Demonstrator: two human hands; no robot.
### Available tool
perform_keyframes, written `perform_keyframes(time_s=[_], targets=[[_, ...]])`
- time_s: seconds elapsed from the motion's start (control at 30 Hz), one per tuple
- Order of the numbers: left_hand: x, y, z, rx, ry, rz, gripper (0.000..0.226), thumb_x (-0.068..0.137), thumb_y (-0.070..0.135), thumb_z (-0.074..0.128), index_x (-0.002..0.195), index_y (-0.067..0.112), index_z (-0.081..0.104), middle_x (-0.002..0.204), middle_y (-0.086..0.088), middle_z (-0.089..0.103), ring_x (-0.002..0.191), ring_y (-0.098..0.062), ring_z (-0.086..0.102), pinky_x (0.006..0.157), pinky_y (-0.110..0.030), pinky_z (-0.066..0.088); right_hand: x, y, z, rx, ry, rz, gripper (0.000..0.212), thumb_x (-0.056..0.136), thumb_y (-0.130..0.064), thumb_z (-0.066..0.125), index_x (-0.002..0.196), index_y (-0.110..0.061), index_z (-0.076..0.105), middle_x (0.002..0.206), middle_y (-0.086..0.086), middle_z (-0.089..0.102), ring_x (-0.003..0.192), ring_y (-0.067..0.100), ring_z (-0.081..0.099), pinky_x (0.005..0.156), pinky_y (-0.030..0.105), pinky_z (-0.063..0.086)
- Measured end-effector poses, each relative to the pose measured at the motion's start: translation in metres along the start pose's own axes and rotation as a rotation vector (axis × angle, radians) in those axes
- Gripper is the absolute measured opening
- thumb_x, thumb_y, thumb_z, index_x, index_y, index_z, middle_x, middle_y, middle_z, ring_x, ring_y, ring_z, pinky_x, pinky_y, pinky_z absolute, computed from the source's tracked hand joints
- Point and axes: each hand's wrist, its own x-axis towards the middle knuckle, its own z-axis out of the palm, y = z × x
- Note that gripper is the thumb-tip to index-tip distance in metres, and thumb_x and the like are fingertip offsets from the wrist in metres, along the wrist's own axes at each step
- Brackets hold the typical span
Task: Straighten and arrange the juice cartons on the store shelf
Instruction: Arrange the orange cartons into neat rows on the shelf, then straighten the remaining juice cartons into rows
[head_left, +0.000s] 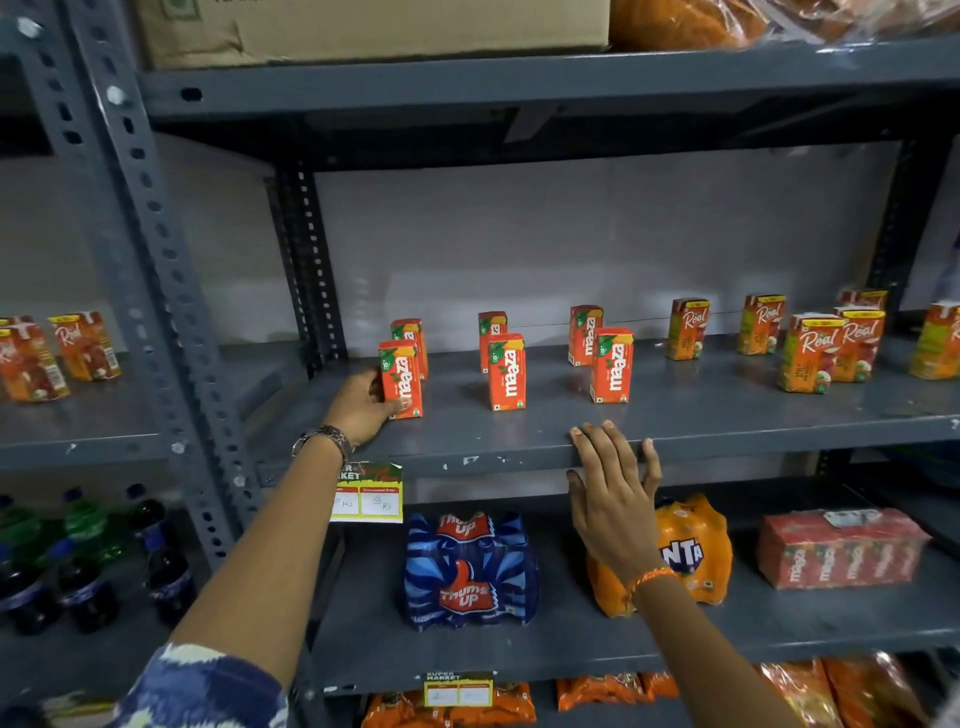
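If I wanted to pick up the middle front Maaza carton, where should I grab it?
Probably by its two narrow sides, about halfway up, reaching in from the open shelf front. The middle front Maaza carton stands upright with bare shelf on either side, so fingers fit there. Another carton stands close behind it, so a front-to-back pinch looks cramped.

Left hand (363, 402) is wrapped around the front-left Maaza carton (401, 378), which stands upright on the grey shelf (727, 415). Right hand (615, 488) is spread flat, fingertips resting on the shelf's front lip. Two more Maaza pairs (506, 371) stand upright to the right, well spaced. Real cartons (810, 353) cluster further right. Below, a Thums Up pack (467, 571) and a Fanta pack (691, 551).
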Motion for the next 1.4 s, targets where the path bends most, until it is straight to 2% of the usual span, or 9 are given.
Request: perform_keyframes(time_s=[0.23, 0.33, 0.43, 0.53, 0.7, 0.8, 1.0, 1.13, 1.4], targets=[[0.000, -0.003, -0.001, 0.014, -0.013, -0.010, 0.056, 0.083, 0.011, 0.075, 0.136, 0.010, 0.054, 0.136, -0.011, 0.064, 0.106, -0.013, 0.059, 0.094, -0.031, 0.045, 0.001, -0.011, 0.003, 0.014, 0.046, 0.024, 0.058, 0.094, -0.030, 0.050, 0.149, -0.018, 0.035, 0.153, 0.003, 0.036, 0.150, 0.024, 0.022, 0.122, 0.056, 0.005], [-0.011, 0.004, -0.005, -0.073, 0.002, -0.037, 0.079, 0.080, 0.006, 0.077, 0.150, 0.012, 0.039, 0.147, -0.009, 0.054, 0.131, -0.022, 0.054, 0.108, -0.040, 0.042, 0.000, -0.009, -0.003, 0.020, 0.029, 0.010, 0.059, 0.094, -0.029, 0.049, 0.150, -0.019, 0.033, 0.155, 0.002, 0.034, 0.151, 0.022, 0.021, 0.121, 0.056, 0.008], [-0.040, 0.018, 0.002, -0.118, 0.384, -0.001, 0.096, 0.081, 0.012, 0.079, 0.158, 0.019, 0.024, 0.160, -0.005, 0.039, 0.146, -0.021, 0.038, 0.121, -0.046, 0.032, -0.001, 0.000, -0.010, 0.029, 0.001, -0.051, 0.063, 0.094, -0.029, 0.048, 0.153, -0.020, 0.028, 0.160, 0.000, 0.030, 0.153, 0.018, 0.017, 0.122, 0.051, 0.010], [-0.088, 0.043, 0.043, -0.048, 0.673, 0.218, 0.068, 0.089, 0.026, 0.068, 0.151, 0.024, 0.040, 0.152, 0.004, 0.048, 0.135, -0.009, 0.045, 0.116, -0.036, 0.036, -0.008, 0.025, -0.020, 0.064, 0.046, -0.014, 0.062, 0.091, -0.021, 0.048, 0.151, -0.014, 0.033, 0.159, 0.005, 0.032, 0.152, 0.021, 0.021, 0.124, 0.044, 0.013], [-0.127, 0.069, 0.154, 0.216, 0.391, 0.445, 0.057, 0.099, 0.045, 0.044, 0.151, 0.021, 0.043, 0.157, 0.001, 0.042, 0.145, -0.015, 0.035, 0.119, -0.043, 0.031, -0.009, 0.080, -0.046, 0.130, 0.099, -0.015, 0.051, 0.088, -0.008, 0.050, 0.138, -0.011, 0.054, 0.145, 0.003, 0.054, 0.140, 0.019, 0.044, 0.117, 0.044, 0.030], [-0.124, 0.059, 0.195, 0.467, 0.322, 0.571, 0.056, 0.099, 0.043, 0.042, 0.147, 0.015, 0.050, 0.152, -0.002, 0.050, 0.142, -0.020, 0.045, 0.120, -0.043, 0.030, 0.021, 0.095, -0.063, 0.267, 0.127, 0.002, 0.028, 0.093, -0.021, 0.048, 0.113, -0.022, 0.067, 0.113, -0.007, 0.071, 0.104, 0.012, 0.063, 0.095, 0.032, 0.040], [-0.107, 0.043, 0.216, 0.671, 0.446, 0.569, 0.048, 0.099, 0.044, 0.039, 0.130, 0.016, 0.062, 0.134, -0.002, 0.065, 0.122, -0.025, 0.059, 0.109, -0.043, 0.036, 0.122, 0.120, -0.077, 0.660, -0.380, 0.447, 0.050, 0.083, -0.026, 0.075, 0.127, -0.010, 0.059, 0.113, 0.006, 0.069, 0.102, 0.019, 0.067, 0.093, 0.037, 0.055], [-0.106, 0.041, 0.220, 0.691, 0.487, 0.586, 0.044, 0.097, 0.042, 0.046, 0.129, 0.017, 0.063, 0.134, -0.002, 0.065, 0.122, -0.024, 0.059, 0.109, -0.042, 0.034, 0.155, 0.114, -0.060, 0.742, -0.669, 0.396, 0.070, 0.078, -0.022, 0.081, 0.139, -0.006, 0.049, 0.128, 0.008, 0.062, 0.118, 0.024, 0.061, 0.101, 0.036, 0.051], [-0.104, 0.039, 0.222, 0.683, 0.483, 0.562, 0.044, 0.098, 0.043, 0.044, 0.132, 0.020, 0.060, 0.136, 0.002, 0.064, 0.125, -0.021, 0.057, 0.114, -0.039, 0.030, 0.158, 0.115, -0.038, 0.776, -0.707, 0.330, 0.053, 0.086, -0.018, 0.073, 0.134, -0.008, 0.054, 0.131, 0.008, 0.064, 0.121, 0.022, 0.061, 0.103, 0.033, 0.044]])
